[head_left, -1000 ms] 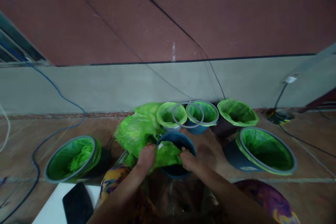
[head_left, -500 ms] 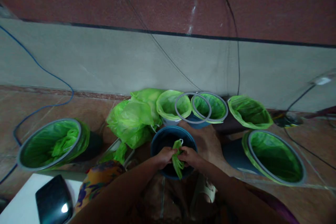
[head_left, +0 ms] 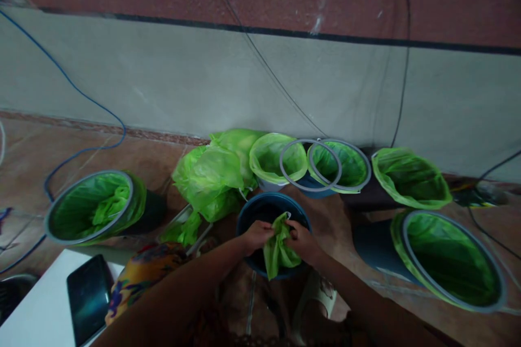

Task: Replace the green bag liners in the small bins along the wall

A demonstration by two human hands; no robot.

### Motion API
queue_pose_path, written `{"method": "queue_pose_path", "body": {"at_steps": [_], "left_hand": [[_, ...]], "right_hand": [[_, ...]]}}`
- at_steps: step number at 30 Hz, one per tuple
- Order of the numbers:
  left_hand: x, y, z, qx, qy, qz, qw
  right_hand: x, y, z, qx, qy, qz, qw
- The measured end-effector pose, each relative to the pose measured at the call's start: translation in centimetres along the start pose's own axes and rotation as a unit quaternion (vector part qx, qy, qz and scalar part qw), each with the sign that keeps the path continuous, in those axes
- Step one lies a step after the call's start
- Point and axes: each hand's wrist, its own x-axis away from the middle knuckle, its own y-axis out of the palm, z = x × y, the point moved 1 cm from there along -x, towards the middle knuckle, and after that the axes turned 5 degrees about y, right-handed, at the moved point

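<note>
A green plastic bag [head_left: 278,252] hangs partly opened out between my two hands. My left hand [head_left: 258,236] pinches its left edge, and my right hand [head_left: 303,239] grips the upper right side, where a white drawstring shows. Both hands are over a dark blue bucket [head_left: 248,207] that stands on the floor in front of me. The bag covers part of the bucket's mouth. Dark shadow hides the inside of the bucket.
Behind stand several lined bins [head_left: 260,157], with a loose grey ring [head_left: 285,173] across two. Filled green bags [head_left: 211,173] lie left of them. Lined bins stand left [head_left: 140,211] and right [head_left: 374,244]. A phone [head_left: 90,293] rests on a white surface [head_left: 36,303]. Cables run along the wall.
The green bag, bunched narrow before, is now spread wider between my hands. My hands have moved slightly apart. The view has shifted a little, and the bins have stayed in place.
</note>
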Motion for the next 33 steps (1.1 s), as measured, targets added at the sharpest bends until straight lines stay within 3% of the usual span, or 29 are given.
{"method": "queue_pose_path", "body": {"at_steps": [2,4,7,9,10,12,14,17,21,26,30,33], "left_hand": [[-0.1,-1.2,0.2,-0.204,0.040,0.036,0.977],[-0.1,-2.5,0.6,-0.369,0.080,0.068,0.923],[0.4,-4.1,1.3,-0.477,0.114,0.094,0.867],[0.8,-4.4,1.9,-0.501,0.128,0.092,0.851],[1.1,-4.4,2.2,-0.508,0.136,0.085,0.846],[1.5,-3.9,2.8,-0.516,0.161,0.062,0.839],[1.9,-3.1,3.3,-0.516,0.192,0.040,0.834],[2.1,-2.1,3.9,-0.510,0.237,0.024,0.826],[2.0,-2.1,3.9,-0.526,0.230,0.023,0.818],[2.1,-4.0,3.4,-0.569,0.103,0.053,0.814],[2.7,-6.1,3.3,-0.573,0.050,0.080,0.814],[2.9,-7.6,3.4,-0.573,0.042,0.096,0.813]], "right_hand": [[0.5,-1.6,-0.7,0.096,-0.039,-0.016,0.994],[1.5,-3.5,-1.3,0.181,-0.079,-0.083,0.977],[3.0,-6.2,-1.8,0.232,-0.068,-0.244,0.939],[3.2,-7.6,-2.0,0.216,-0.039,-0.273,0.937],[3.1,-8.0,-2.2,0.199,-0.033,-0.244,0.948],[2.5,-8.1,-2.9,0.164,-0.046,-0.131,0.977],[1.8,-7.0,-3.8,0.140,-0.078,-0.030,0.987],[1.3,-3.8,-5.2,0.175,-0.122,0.000,0.977],[1.0,-1.6,-6.2,0.260,-0.088,0.034,0.961],[0.9,-5.4,-6.2,0.302,-0.036,0.114,0.946],[1.2,-9.3,-4.4,0.410,0.039,0.099,0.906],[1.5,-11.4,-2.4,0.435,0.127,0.107,0.885]]}}
